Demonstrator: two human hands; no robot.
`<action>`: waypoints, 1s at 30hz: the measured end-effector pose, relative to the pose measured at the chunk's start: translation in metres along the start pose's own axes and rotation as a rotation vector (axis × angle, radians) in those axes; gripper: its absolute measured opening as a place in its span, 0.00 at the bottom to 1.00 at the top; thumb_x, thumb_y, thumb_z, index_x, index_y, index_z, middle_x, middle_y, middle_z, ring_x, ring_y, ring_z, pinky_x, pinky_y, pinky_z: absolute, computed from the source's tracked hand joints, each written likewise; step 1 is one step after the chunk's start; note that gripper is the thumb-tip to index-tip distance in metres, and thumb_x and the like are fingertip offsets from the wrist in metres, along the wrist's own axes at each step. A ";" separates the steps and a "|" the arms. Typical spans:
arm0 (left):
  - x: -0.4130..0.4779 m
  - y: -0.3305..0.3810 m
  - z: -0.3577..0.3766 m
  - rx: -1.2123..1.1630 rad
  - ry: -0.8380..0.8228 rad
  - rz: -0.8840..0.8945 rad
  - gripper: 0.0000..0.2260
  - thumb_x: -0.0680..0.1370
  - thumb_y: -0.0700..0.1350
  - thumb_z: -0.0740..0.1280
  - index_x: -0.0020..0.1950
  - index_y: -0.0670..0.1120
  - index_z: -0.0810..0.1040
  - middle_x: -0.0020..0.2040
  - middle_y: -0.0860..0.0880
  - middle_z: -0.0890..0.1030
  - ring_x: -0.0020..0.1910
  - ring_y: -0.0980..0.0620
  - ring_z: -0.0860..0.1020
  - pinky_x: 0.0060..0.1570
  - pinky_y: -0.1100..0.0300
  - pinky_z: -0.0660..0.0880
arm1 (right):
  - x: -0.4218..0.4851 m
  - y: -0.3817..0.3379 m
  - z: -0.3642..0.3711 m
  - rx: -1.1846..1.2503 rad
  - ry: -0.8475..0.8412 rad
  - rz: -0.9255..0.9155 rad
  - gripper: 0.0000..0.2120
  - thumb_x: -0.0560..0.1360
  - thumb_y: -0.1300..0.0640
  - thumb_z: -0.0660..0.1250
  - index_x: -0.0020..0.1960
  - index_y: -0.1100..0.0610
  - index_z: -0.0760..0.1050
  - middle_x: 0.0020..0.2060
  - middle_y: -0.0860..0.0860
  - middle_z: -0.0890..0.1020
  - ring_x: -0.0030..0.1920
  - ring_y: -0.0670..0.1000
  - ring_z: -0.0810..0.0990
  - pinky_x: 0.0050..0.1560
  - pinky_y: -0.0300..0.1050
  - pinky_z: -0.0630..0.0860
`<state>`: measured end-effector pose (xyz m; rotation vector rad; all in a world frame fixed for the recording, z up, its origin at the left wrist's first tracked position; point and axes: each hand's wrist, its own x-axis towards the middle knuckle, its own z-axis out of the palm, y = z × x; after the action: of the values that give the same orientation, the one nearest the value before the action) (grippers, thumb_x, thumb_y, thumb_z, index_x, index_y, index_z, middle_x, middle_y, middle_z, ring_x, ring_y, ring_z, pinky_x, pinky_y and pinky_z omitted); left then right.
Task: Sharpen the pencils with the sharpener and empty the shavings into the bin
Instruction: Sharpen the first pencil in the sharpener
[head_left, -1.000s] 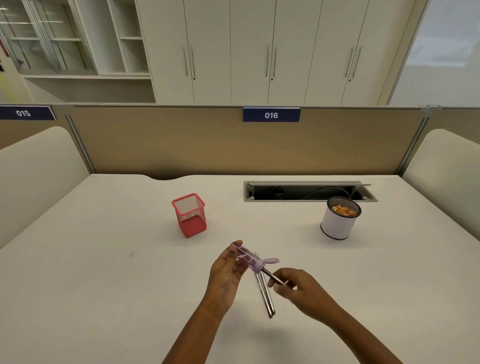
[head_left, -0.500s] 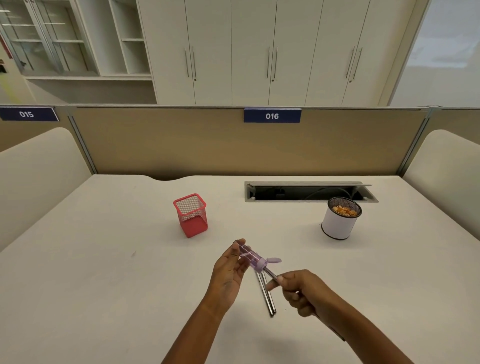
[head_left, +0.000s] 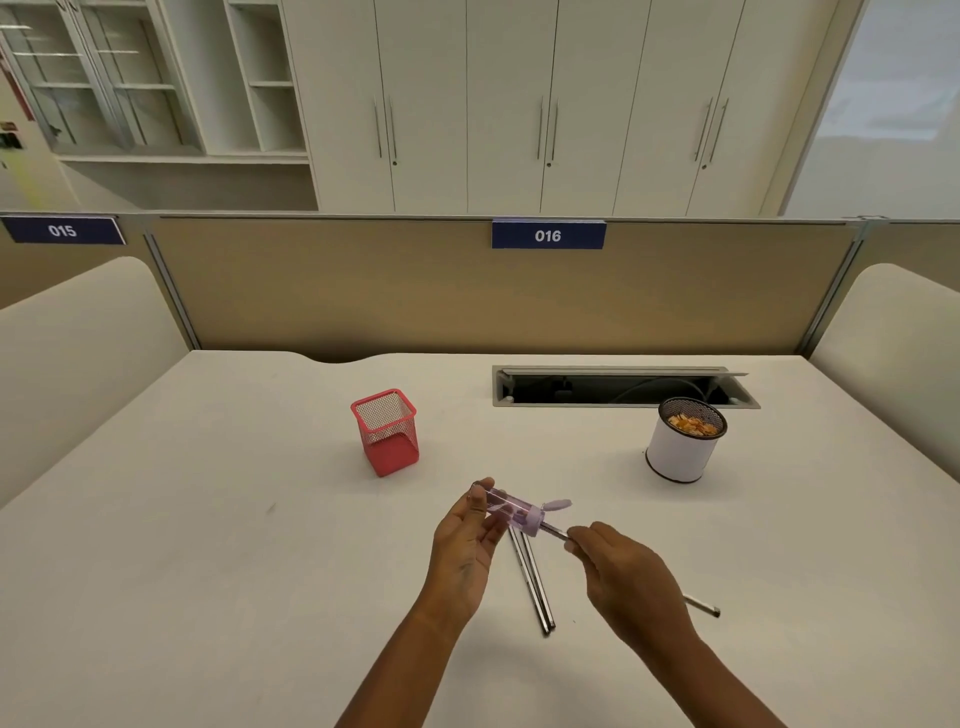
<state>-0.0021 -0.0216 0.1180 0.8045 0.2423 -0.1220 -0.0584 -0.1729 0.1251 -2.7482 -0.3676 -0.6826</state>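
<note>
The right hand (head_left: 631, 574) pinches a pencil (head_left: 554, 530) seated in the lilac sharpener (head_left: 514, 510), which the left hand (head_left: 465, 543) clasps to steady it. Two spare pencils (head_left: 535, 587) lie beneath; farther off stand the red mesh holder (head_left: 387, 431) and the shavings-filled white bin (head_left: 680, 447).

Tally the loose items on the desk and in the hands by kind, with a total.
Pencils: 3, with one in the right hand pushed into the sharpener, pencil in hand, and two pencils lying on the desk
Purple sharpener: 1, in the left hand
Red mesh pencil holder: 1
White bin with shavings: 1
Total: 6
</note>
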 end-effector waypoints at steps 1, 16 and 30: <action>0.000 0.000 0.000 0.007 -0.006 0.003 0.09 0.78 0.39 0.59 0.44 0.42 0.78 0.42 0.45 0.80 0.43 0.48 0.78 0.33 0.66 0.79 | 0.002 -0.002 -0.002 0.129 -0.034 0.118 0.06 0.70 0.65 0.70 0.35 0.58 0.78 0.23 0.49 0.75 0.23 0.52 0.72 0.22 0.38 0.64; -0.003 0.000 0.000 0.135 -0.192 -0.081 0.10 0.70 0.38 0.67 0.51 0.41 0.78 0.39 0.47 0.83 0.43 0.49 0.82 0.41 0.63 0.80 | 0.014 0.000 -0.025 1.294 -0.600 0.911 0.08 0.76 0.64 0.57 0.39 0.58 0.69 0.20 0.49 0.72 0.18 0.42 0.60 0.17 0.31 0.56; -0.003 0.003 -0.009 0.008 -0.073 -0.077 0.04 0.76 0.37 0.62 0.49 0.40 0.75 0.36 0.43 0.85 0.36 0.47 0.84 0.37 0.60 0.82 | 0.009 -0.012 -0.009 0.254 -0.135 0.370 0.04 0.71 0.57 0.71 0.43 0.55 0.77 0.33 0.48 0.82 0.35 0.51 0.80 0.36 0.44 0.74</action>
<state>-0.0056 -0.0127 0.1148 0.7972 0.2039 -0.2249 -0.0583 -0.1633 0.1393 -2.5237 0.0307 -0.3311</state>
